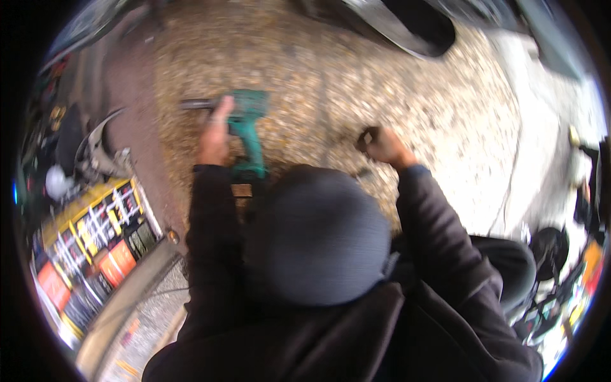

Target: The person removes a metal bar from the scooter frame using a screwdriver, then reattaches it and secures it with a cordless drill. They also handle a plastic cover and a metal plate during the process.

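Note:
My left hand (216, 137) is closed around the front of a green cordless impact driver (252, 105). A long dark metal socket or bit points left from its nose, and the tool's handle hangs down beside my palm. To the right, my right hand (384, 146) is curled closed, apart from the tool. A small dark object (366, 138) shows at its fingers; blur hides what kind it is. Both hands are over a pebbly, tan ground (305, 76).
At the far side, a curved grey metal part (407, 32) juts in. An organizer case with yellow edges (95, 235) stands at left, near dark curved parts (102, 149). Assorted items (554, 305) lie at right. A dark cap (321, 235) covers the lower middle.

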The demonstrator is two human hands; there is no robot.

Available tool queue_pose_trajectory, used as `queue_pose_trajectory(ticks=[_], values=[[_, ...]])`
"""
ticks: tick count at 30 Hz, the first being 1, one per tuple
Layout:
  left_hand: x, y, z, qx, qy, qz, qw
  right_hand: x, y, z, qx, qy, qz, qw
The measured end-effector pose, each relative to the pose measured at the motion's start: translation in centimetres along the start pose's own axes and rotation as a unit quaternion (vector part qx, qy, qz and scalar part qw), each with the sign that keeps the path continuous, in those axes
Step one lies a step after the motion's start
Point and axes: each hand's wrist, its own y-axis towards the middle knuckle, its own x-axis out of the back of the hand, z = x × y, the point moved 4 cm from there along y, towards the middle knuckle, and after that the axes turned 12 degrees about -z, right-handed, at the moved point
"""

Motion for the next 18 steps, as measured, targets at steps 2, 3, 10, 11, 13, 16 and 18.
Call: queue_pose_trajectory(ticks=[2, 3, 10, 11, 13, 16, 18], values=[[0.9, 0.6, 1.2, -0.010, -0.010, 0.003, 1.000, -2.1, -0.6, 0.1, -0.056, -0.030, 0.053, 0.997], [1.1, 0.8, 1.6, -0.014, -0.015, 0.008, 1.000, -3.1, -0.9, 0.7, -0.002, -0.080, 0.096, 0.992], [1.3, -1.7, 3.8, -0.051, 0.249, -0.145, 0.956, -2.7, -2.8, 0.9, -0.057, -0.102, 0.171, 0.978], [1.5, -3.7, 4.0, -0.105, 0.124, -0.138, 0.977, -2.0, -2.9, 1.1, -0.034, -0.110, 0.188, 0.976], [2.2, -7.7, 4.4, -0.153, -0.015, -0.142, 0.978, 0.0, -2.0, 1.5, 0.018, -0.162, 0.190, 0.968], [6.1, -15.2, 7.1, -0.137, 0.081, -0.175, 0.971, 4.0, -0.9, 2.3, 0.074, -0.229, 0.222, 0.945], [8.6, -20.4, 9.9, -0.094, 0.157, -0.212, 0.960, 5.9, 0.1, 3.4, 0.132, -0.282, 0.234, 0.921]])
